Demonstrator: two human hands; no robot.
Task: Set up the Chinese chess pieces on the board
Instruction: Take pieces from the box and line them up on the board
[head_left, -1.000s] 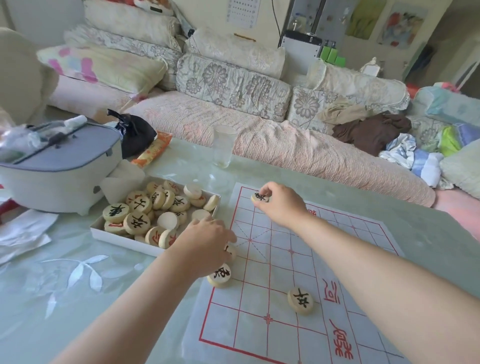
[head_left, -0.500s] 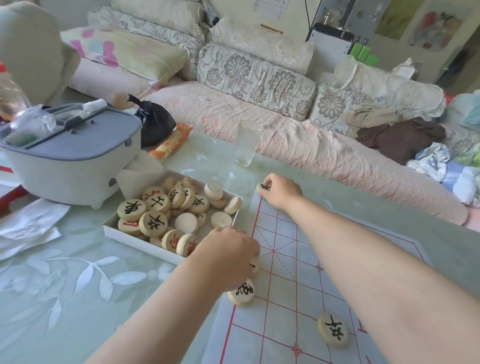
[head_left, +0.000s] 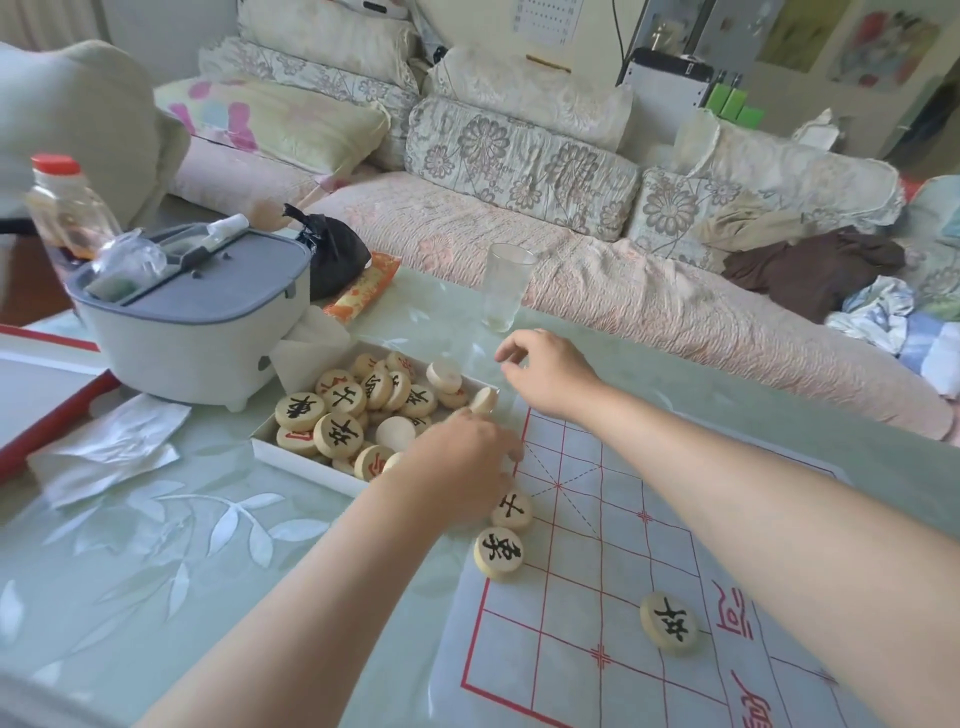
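Note:
A white board sheet with a red grid (head_left: 597, 545) lies on the table at lower right. Three round wooden pieces with black characters sit on it: two close together on the left edge line (head_left: 511, 510) (head_left: 498, 552) and one further right near the river (head_left: 669, 622). A shallow white box (head_left: 306, 462) left of the board holds several more pieces. My left hand (head_left: 457, 462) hovers back-up over the box's near right corner and the board's edge, its fingertips hidden. My right hand (head_left: 545, 369) is raised near the board's far left corner, fingers loosely curled with nothing visible in them.
A clear drinking glass (head_left: 504, 293) stands just beyond my right hand. A grey-lidded white appliance (head_left: 197, 322), a black bag (head_left: 332, 254) and crumpled wrappers (head_left: 114, 447) crowd the left of the glass table. A sofa with cushions runs along the far side.
My right hand has left the far corner and no longer shows the piece it pinched. My left hand has slid toward the box, uncovering a second piece on the edge line.

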